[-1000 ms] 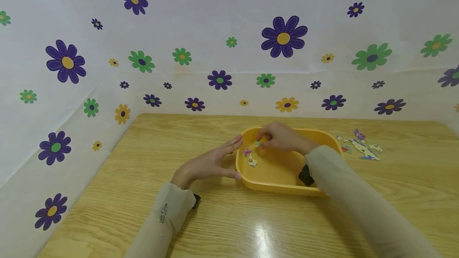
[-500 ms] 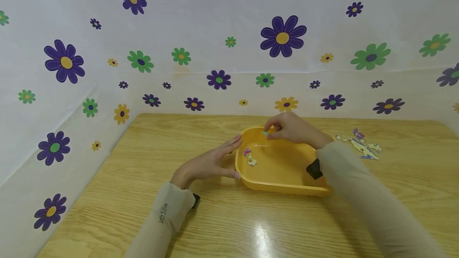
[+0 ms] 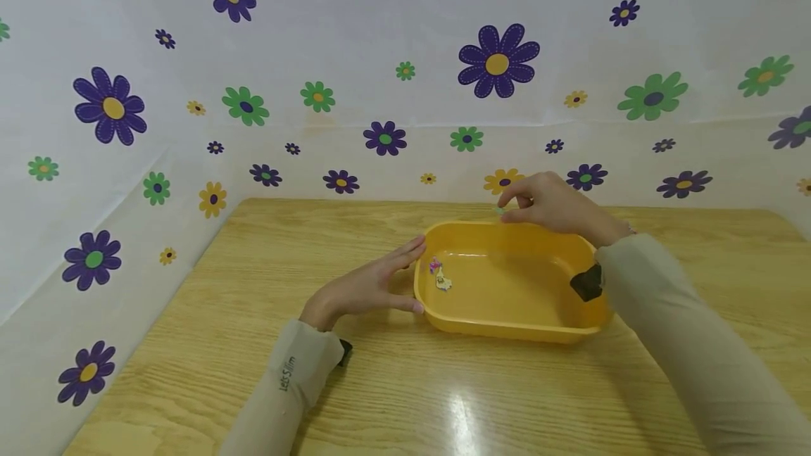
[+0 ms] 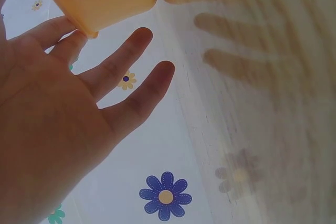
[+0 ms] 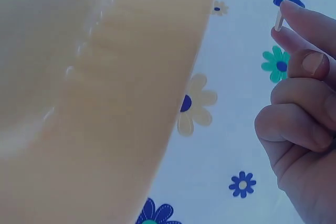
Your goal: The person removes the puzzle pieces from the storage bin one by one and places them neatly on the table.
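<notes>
My left hand (image 3: 367,292) touches the left end of a yellow-orange plastic tub (image 3: 513,331) with outstretched fingers and thumb. In the left wrist view its fingers are spread, some against the tub's rim (image 4: 93,34). Above the tub's back rim, my right hand (image 3: 560,207) pinches a small pale green flat piece (image 3: 499,210) between thumb and forefinger. The right wrist view shows this thin piece (image 5: 279,20) edge-on, with the other fingers curled. Inside the tub at the left lie a pink-purple cutout (image 3: 435,265) and a cream cutout (image 3: 443,280) with a small printed figure.
The tub stands on a wood-grain table (image 3: 304,245). A white sheet (image 3: 405,100) printed with flowers rises behind the table and along its left side. My right sleeve (image 3: 659,294) stretches over the table's right part. A dark wrist device (image 3: 587,283) hangs over the tub's right end.
My right hand has lifted the pale green piece out of the tub, moving up, back and right. The sleeve now covers the cutouts seen right of the tub. My left hand stays in place.
</notes>
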Action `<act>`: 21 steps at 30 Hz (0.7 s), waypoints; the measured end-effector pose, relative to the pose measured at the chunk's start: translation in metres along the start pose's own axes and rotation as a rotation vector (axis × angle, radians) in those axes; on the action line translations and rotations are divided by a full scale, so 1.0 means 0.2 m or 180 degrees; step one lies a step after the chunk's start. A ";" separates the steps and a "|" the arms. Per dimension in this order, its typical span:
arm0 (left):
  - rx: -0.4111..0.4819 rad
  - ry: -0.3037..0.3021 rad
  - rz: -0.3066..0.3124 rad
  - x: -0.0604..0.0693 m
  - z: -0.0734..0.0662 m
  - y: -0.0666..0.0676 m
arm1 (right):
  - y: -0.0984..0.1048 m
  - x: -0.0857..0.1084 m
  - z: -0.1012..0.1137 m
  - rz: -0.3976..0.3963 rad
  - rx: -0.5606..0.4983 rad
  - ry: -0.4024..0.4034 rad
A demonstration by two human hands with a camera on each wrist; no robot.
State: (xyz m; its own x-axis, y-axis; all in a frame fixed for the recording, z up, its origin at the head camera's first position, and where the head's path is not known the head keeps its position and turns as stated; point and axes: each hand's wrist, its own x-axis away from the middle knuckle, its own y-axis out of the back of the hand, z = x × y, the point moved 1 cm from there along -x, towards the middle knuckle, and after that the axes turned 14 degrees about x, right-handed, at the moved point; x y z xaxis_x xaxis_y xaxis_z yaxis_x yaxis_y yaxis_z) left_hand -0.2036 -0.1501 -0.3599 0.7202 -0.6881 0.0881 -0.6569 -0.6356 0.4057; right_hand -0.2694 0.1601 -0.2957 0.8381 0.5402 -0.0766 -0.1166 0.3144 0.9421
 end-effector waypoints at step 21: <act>-0.0047 -0.0032 0.0023 0.00 0.02 0.01 | 0.11 0.14 -0.16 -0.0170 0.0254 -0.0210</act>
State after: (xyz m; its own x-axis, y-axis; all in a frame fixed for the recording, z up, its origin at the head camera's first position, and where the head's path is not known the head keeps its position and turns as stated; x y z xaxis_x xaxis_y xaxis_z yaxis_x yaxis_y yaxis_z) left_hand -0.2052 -0.1518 -0.3624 0.7132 -0.6961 0.0820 -0.6586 -0.6254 0.4185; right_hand -0.2657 0.2065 -0.2884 0.8754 0.4711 -0.1081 -0.0303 0.2769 0.9604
